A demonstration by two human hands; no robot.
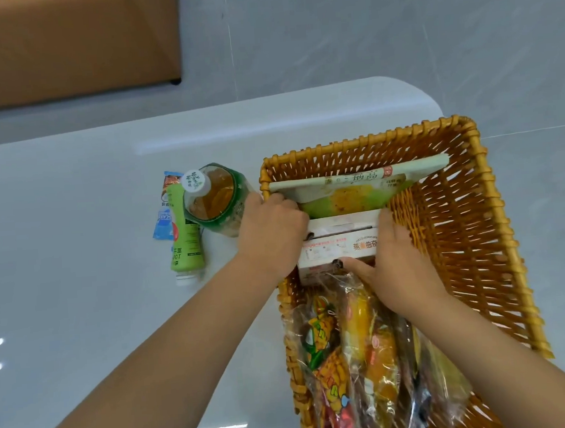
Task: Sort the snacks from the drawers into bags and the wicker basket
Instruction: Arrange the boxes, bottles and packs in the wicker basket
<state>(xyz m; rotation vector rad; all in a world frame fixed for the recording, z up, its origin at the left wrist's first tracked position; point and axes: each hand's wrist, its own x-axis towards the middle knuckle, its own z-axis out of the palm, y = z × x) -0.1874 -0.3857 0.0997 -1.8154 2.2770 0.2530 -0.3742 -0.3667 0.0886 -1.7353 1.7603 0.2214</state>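
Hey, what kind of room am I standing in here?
Probably a home kitchen or dining area: a glossy white counter with a rounded corner, grey marble-look floor tiles, and a wicker basket of packaged snacks beside a bottled tea drink.

Two bare forearms, no sleeves, bare left hand [270, 229], bare right hand [396, 266]

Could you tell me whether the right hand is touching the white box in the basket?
Touching. The head view shows the right hand pressed against the white box, its fingers wrapped over the box's right end and near edge inside the basket.
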